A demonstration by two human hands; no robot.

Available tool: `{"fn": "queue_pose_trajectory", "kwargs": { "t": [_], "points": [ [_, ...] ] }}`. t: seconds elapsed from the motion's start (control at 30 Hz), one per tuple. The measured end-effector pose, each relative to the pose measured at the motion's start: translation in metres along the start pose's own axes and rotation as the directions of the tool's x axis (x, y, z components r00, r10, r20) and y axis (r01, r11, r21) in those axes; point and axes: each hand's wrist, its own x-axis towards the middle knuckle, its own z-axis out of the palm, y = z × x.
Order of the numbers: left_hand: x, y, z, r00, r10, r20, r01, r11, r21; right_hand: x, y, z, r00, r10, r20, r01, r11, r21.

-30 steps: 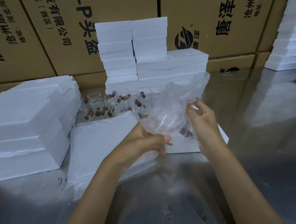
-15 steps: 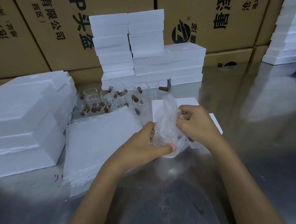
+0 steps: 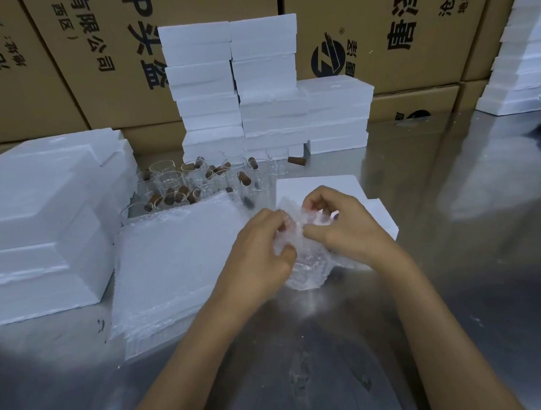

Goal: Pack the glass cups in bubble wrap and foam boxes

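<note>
Right now you are gripping the bubble wrap [image 3: 304,266] around a fragile, slippery glass cup [image 3: 309,261] just above the desk [image 3: 458,288] with both curled hands, left hand [image 3: 259,250] and right hand [image 3: 343,225], so keep cradling its sides.

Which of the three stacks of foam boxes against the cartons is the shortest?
The rightmost stack, beside the two taller ones. Its top reaches only about halfway up its neighbours, and it stands nearest the lone cork.

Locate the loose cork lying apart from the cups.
Head view, centre back: the cork lies on the table, right of the cups, before the foam boxes.
</note>
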Motion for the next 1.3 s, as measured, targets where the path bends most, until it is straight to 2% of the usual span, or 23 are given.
{"fn": "queue_pose_trajectory", "kwargs": {
  "t": [0.07, 0.13, 0.17, 0.27, 0.4, 0.5, 0.57, 0.63, 0.73, 0.8, 0.87, 0.93, 1.0, 1.07, 1.17, 1.23, 1.3],
  "points": [
    [-0.001, 0.0, 0.005, 1.0, 0.019, -0.007, -0.019, 1.0, 0.022, -0.002, -0.008, -0.004, 0.999, 0.01, -0.043, -0.002, 0.983, 0.184],
    [-0.001, 0.001, 0.011, 0.999, 0.026, -0.032, -0.025, 0.999, 0.048, -0.005, -0.015, -0.006, 1.0, 0.001, -0.023, 0.005, 0.967, 0.253],
    [-0.001, 0.001, 0.013, 0.998, 0.029, -0.055, -0.025, 0.997, 0.067, -0.007, -0.016, -0.005, 1.0, 0.002, 0.006, -0.004, 0.975, 0.221],
    [-0.004, 0.001, 0.018, 0.997, 0.031, -0.071, -0.022, 0.992, 0.123, -0.009, -0.014, 0.0, 1.0, -0.001, 0.028, 0.002, 0.999, -0.034],
    [-0.004, 0.006, 0.013, 0.997, -0.072, -0.013, 0.071, 0.997, -0.029, -0.008, -0.011, 0.004, 0.998, -0.05, 0.047, 0.056, 0.988, -0.147],
    [-0.003, 0.012, 0.004, 0.986, -0.069, -0.149, 0.053, 0.993, -0.105, -0.008, -0.008, 0.006, 0.991, -0.113, 0.076, 0.128, 0.965, -0.231],
    [-0.003, 0.012, 0.0, 0.979, -0.04, -0.202, 0.026, 0.997, -0.07, -0.007, -0.007, 0.008, 0.985, -0.142, 0.1, 0.165, 0.944, -0.286],
    [-0.003, 0.009, 0.0, 0.989, 0.003, -0.148, 0.002, 1.0, 0.03, -0.007, -0.007, 0.01, 0.988, -0.095, 0.121, 0.129, 0.942, -0.311],
    [-0.005, 0.007, 0.005, 0.998, 0.058, 0.008, -0.059, 0.992, 0.114, -0.006, -0.004, 0.009, 0.996, -0.035, 0.086, 0.059, 0.956, -0.287],
    [-0.006, 0.002, 0.007, 0.993, 0.093, 0.071, -0.105, 0.975, 0.198, -0.007, -0.007, 0.006, 1.0, -0.003, -0.005, 0.002, 0.983, -0.183],
    [-0.006, -0.002, 0.008, 0.987, 0.098, 0.127, -0.129, 0.955, 0.267, -0.006, -0.011, 0.001, 0.99, 0.041, -0.133, -0.04, 0.999, 0.01],
    [-0.006, -0.002, 0.008, 0.985, 0.067, 0.162, -0.111, 0.954, 0.28, -0.007, -0.014, -0.005, 0.982, 0.031, -0.184, -0.02, 0.998, 0.064],
    [-0.007, 0.0, 0.008, 0.986, 0.045, 0.16, -0.09, 0.953, 0.29, -0.009, -0.015, -0.009, 0.997, 0.05, -0.06, -0.05, 0.999, 0.006],
    [-0.007, 0.002, 0.006, 0.994, 0.079, 0.072, -0.097, 0.948, 0.302, -0.011, -0.014, -0.006, 0.993, 0.077, 0.091, -0.061, 0.985, -0.162],
    [-0.006, 0.002, -0.001, 0.989, 0.12, -0.091, -0.093, 0.963, 0.253, -0.012, -0.014, 0.003, 0.986, 0.05, 0.162, 0.018, 0.921, -0.389],
    [-0.005, 0.0, -0.001, 0.988, 0.149, -0.039, -0.134, 0.957, 0.256, -0.012, -0.014, 0.004, 0.982, 0.036, 0.184, 0.046, 0.904, -0.425],
    [-0.005, -0.001, 0.002, 0.979, 0.19, 0.07, -0.202, 0.942, 0.268, -0.012, -0.014, 0.002, 0.984, 0.058, 0.169, 0.005, 0.937, -0.349]
  ]
}}
